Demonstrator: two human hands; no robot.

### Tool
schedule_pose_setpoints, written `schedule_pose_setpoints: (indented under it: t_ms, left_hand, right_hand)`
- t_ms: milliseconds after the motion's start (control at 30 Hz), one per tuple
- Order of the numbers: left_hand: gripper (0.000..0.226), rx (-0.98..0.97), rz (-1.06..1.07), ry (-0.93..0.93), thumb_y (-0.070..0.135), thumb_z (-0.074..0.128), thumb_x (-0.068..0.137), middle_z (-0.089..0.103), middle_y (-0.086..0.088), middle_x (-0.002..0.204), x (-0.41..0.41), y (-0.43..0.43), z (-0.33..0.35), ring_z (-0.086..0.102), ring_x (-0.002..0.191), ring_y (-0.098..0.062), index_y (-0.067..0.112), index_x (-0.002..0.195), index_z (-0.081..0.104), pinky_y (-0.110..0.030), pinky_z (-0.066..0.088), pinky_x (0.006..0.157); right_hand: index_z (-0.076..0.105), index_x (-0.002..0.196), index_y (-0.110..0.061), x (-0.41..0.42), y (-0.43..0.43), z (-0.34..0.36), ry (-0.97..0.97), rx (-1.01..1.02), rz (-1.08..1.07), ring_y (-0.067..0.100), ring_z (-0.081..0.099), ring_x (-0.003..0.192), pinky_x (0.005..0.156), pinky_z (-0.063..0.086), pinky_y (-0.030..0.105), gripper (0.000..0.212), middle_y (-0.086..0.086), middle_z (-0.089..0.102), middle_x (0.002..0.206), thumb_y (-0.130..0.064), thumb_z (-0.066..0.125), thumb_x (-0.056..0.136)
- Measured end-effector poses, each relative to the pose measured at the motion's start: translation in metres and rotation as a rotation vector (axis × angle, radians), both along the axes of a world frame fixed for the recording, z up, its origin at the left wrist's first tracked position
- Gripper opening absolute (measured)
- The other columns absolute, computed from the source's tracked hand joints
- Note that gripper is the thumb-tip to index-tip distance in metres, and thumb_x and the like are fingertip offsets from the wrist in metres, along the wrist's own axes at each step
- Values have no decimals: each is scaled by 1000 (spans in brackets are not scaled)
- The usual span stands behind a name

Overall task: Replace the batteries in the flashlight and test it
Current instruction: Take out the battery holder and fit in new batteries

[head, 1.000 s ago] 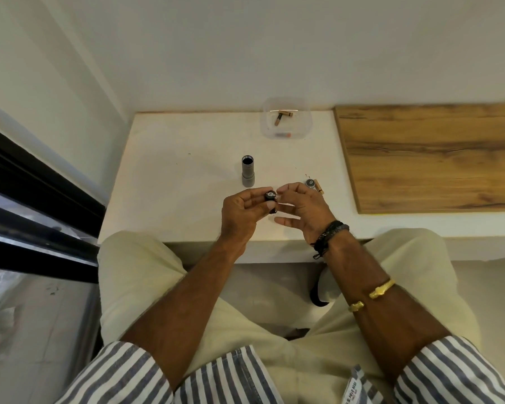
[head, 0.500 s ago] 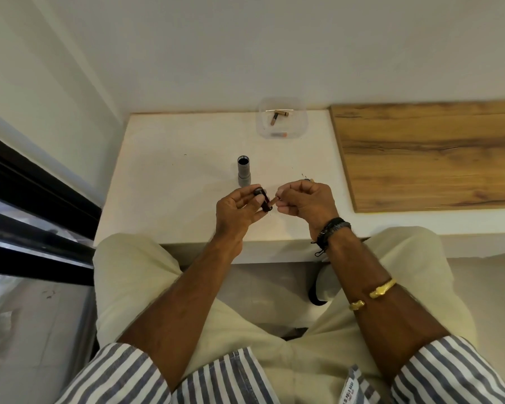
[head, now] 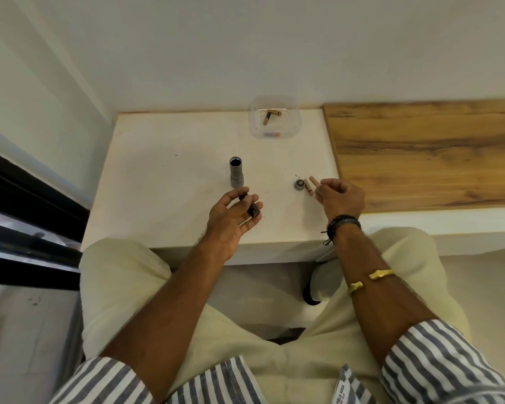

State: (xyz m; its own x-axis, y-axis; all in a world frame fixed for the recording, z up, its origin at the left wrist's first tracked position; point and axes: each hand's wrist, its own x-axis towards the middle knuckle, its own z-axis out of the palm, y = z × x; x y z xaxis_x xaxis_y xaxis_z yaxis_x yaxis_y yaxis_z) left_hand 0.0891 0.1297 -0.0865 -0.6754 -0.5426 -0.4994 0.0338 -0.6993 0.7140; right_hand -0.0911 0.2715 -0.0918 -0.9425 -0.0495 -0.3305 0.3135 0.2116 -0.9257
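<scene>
The grey flashlight body (head: 235, 174) stands upright on the white table (head: 164, 182) with its open end up. Just in front of it, my left hand (head: 231, 218) holds the black battery holder (head: 252, 210) between thumb and fingers. To the right, the tail cap (head: 298, 184) lies on the table, and a tan battery (head: 307, 187) lies beside it. My right hand (head: 341, 197) has curled fingers and pinches the near end of a second tan battery (head: 313, 181), low over the table beside the first.
A clear plastic tub (head: 290, 132) at the back of the table holds two more batteries (head: 270, 116). A wooden board (head: 426, 153) covers the surface to the right. A wall runs behind, and a dark window frame (head: 27, 199) stands at the left.
My right hand drew a battery out of the holder and carried it right, down beside the tail cap. My left hand moved slightly left and lower with the holder.
</scene>
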Motion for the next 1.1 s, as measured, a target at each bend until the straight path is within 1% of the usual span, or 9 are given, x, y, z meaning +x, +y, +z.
schedule_pose_setpoints:
  t_ms: [200,300,400,600,767,833,1000,1067,1100]
  left_hand:
    - [24,51,-69,42,8,53,100,67,-19,124,-4,2,-1,67,112,-34,4,124,55,-44,57,90]
    - [25,76,-97,72,3,51,100,68,-18,112,-4,3,-2,67,109,-34,1,124,57,-47,56,94]
    - [26,91,-123,98,1,47,101,68,-17,103,-3,4,-2,67,106,-33,0,126,58,-49,54,96]
    - [27,92,-149,138,1,50,100,67,-20,111,-1,5,2,66,112,-34,1,125,59,-47,54,97]
    - [27,50,-172,154,3,52,99,69,-17,114,1,5,6,65,114,-34,4,125,60,-45,54,96]
    - [28,26,-174,141,4,52,100,69,-17,116,2,5,9,65,114,-34,5,126,60,-43,56,94]
    - [28,-44,-167,86,6,54,100,68,-20,121,3,5,12,67,112,-34,5,126,61,-36,58,85]
    - [26,-67,-164,62,6,54,100,70,-18,118,4,5,12,69,110,-31,8,124,63,-34,59,82]
    - [25,-80,-161,48,7,54,100,71,-16,117,5,4,11,69,109,-30,9,123,65,-34,59,82]
  right_hand:
    - [80,92,-16,-4,0,-13,124,213,32,17,70,86,78,58,27,11,-1,75,88,-16,81,81]
    - [81,93,-18,-2,-2,-15,151,271,65,10,64,83,65,45,11,12,-6,74,88,-21,81,81]
    - [81,93,-21,-1,-3,-17,145,326,96,1,57,73,57,34,6,11,-10,71,84,-23,81,82]
    - [81,95,-21,-3,-2,-16,148,366,128,6,59,80,59,35,8,12,-6,76,93,-22,80,82]
    - [79,101,-15,5,-1,-3,215,334,95,12,65,94,86,50,24,17,-2,75,99,-16,79,84]
    - [79,96,-15,13,-3,10,298,297,114,11,66,87,84,56,27,12,-5,73,89,-15,78,84]
    - [77,106,-17,37,-12,38,411,202,678,10,71,74,67,60,25,18,1,77,98,-17,76,88]
    - [74,114,-21,47,-16,43,487,271,886,8,71,81,83,56,19,28,-1,75,113,-24,78,86]
    - [74,117,-22,51,-18,44,529,314,941,7,70,85,89,47,7,32,-3,74,117,-26,78,85]
